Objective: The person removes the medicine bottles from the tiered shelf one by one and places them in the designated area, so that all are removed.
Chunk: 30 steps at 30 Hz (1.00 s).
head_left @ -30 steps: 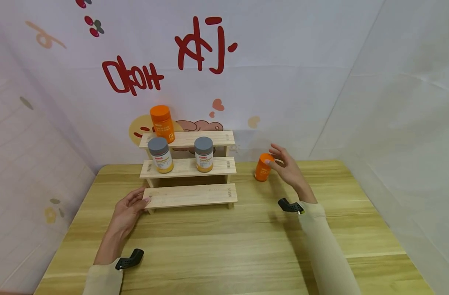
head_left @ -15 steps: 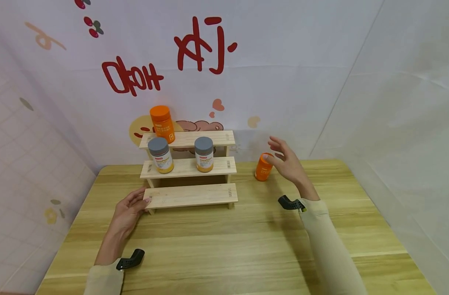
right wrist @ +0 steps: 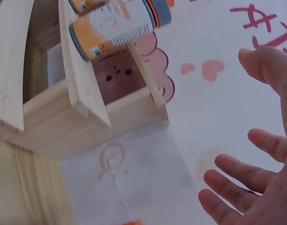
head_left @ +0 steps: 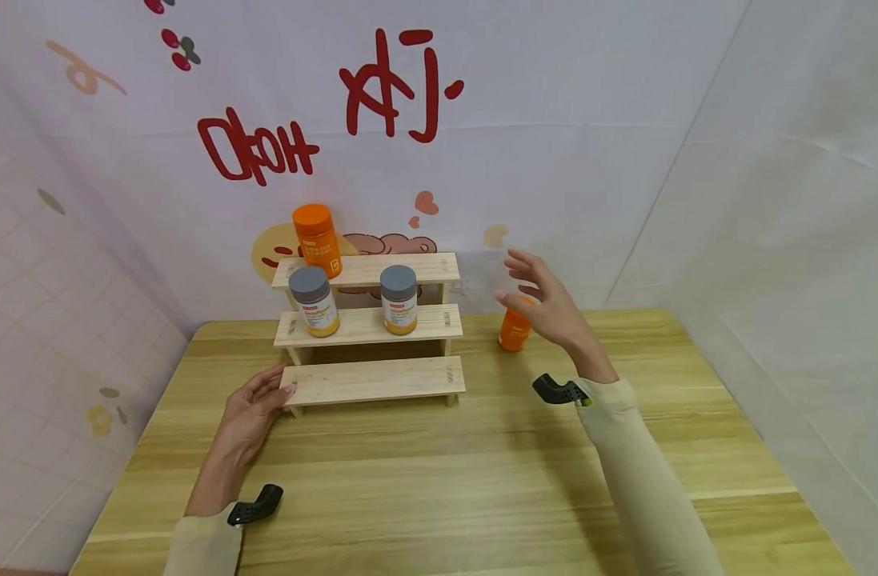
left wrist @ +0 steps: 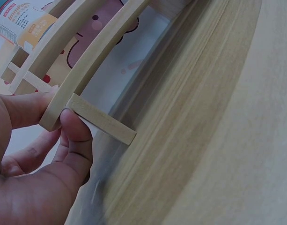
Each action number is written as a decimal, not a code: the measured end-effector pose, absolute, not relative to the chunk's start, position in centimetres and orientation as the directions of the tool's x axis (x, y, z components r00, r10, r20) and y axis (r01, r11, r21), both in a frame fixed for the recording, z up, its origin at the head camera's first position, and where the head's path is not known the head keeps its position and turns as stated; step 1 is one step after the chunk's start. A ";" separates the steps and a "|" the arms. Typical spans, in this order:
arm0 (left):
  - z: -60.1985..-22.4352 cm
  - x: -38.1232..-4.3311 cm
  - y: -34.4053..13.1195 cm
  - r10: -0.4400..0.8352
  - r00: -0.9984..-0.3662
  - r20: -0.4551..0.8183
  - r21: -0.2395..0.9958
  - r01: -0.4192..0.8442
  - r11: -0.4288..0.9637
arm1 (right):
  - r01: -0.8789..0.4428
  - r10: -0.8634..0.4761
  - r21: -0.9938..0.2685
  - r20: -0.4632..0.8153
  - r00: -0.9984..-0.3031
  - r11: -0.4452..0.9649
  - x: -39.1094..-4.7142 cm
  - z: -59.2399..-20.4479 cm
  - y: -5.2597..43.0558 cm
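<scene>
"Where does the left hand (head_left: 247, 412) rest?"

"At the wooden rack (head_left: 439, 320). Thumb and forefinger pinch the left end of its lowest tier (head_left: 374, 382), from opposite sides of the board."

"And the right hand (head_left: 550, 308)?"

"It holds nothing. Its fingers are spread, the thumb well apart from them, near the small orange bottle (head_left: 514, 332). In the head view the hand covers part of that bottle's lid."

"So where is the bottle?"

"Upright on the desk (head_left: 439, 480), to the right of the rack and apart from it."

"What does the rack carry?"

"Two grey-lidded jars stand on the middle tier (head_left: 359, 324): the left jar (head_left: 314, 308) near the left end, the right jar (head_left: 399, 304) right of centre. A larger orange bottle (head_left: 319, 244) stands on the top tier (head_left: 388, 270), at its left."

"And behind?"

"A white backdrop (head_left: 590, 120) with red characters (head_left: 388, 88)."
</scene>
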<state>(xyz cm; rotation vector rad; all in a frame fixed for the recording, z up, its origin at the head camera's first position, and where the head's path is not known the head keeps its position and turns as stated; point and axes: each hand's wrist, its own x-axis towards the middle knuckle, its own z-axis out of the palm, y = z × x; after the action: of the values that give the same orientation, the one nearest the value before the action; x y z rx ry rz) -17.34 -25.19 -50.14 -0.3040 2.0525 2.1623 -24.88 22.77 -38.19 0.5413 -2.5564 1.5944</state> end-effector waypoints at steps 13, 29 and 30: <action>-50.3 -17.3 -25.2 -0.033 -0.970 -0.242 0.969 -0.240 -0.060 | -0.390 -0.340 -0.838 0.265 -0.902 0.382 -25.0 -36.3 18.2; -50.3 -17.3 -25.4 -0.023 -0.972 -0.233 0.971 -0.231 -0.063 | -0.434 -0.405 -0.802 0.266 -0.875 0.410 -25.6 -33.8 13.7; -50.3 -17.2 -25.4 -0.023 -0.973 -0.231 0.971 -0.229 -0.066 | -0.442 -0.411 -0.796 0.270 -0.871 0.414 -25.7 -33.6 13.4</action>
<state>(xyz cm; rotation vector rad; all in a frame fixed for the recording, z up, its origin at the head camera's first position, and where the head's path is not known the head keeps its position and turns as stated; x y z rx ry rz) -17.24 -25.40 -50.29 -0.2789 2.0432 2.1774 -25.66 13.44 -33.57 0.7886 -2.6136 1.4873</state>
